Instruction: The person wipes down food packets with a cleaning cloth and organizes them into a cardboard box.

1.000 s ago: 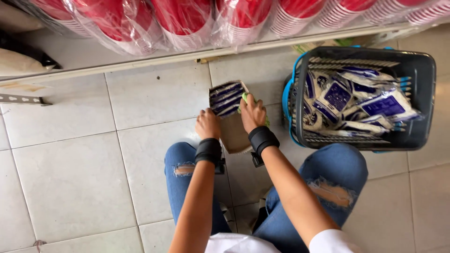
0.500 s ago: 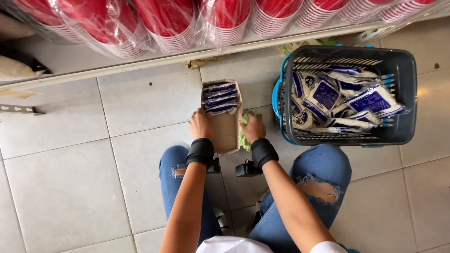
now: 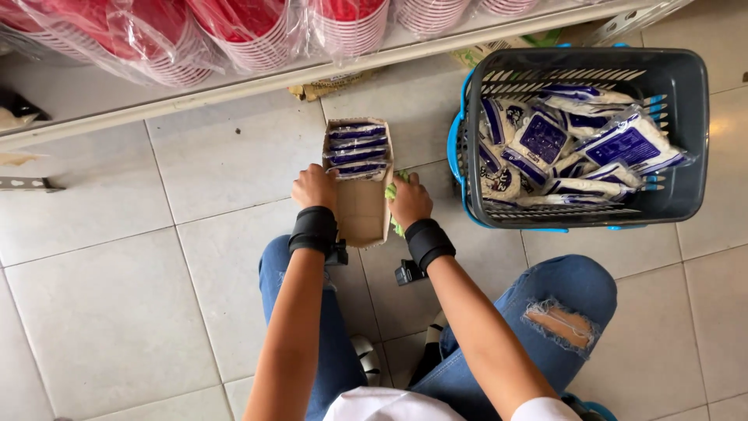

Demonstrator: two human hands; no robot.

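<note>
While the person crouched on the tiled floor point(image 3: 117, 312), both hands were on a shallow cardboard tray point(image 3: 362, 206) lying flat between them. The left hand point(image 3: 314, 187) was closed over the tray's left edge, and the right hand point(image 3: 409, 199) gripped the right edge while it also pinched something light green point(image 3: 392, 189); it was perhaps a cloth or a folded wrapper, but I could not tell which. In the far part of the tray, beyond both hands, lay a short row of blue and white packets point(image 3: 355, 146), overlapping each other. The near part, between the hands, was bare cardboard.

To handle the tray well, I judge it wise to keep it level with an even grip on both sides, because thin cardboard bends easily and the packets could slide toward the open end.

Just to the right of the right hand stood a dark plastic basket point(image 3: 686, 132) with more packets of the same kind. Beyond the hands, a low shelf point(image 3: 234, 86) carried stacks of red cups in clear wrap, cut off by the upper edge of the picture. The fingertips of both hands were hidden behind the tray walls, and a small dark object point(image 3: 409, 273) below the right wrist was hard to identify.
</note>
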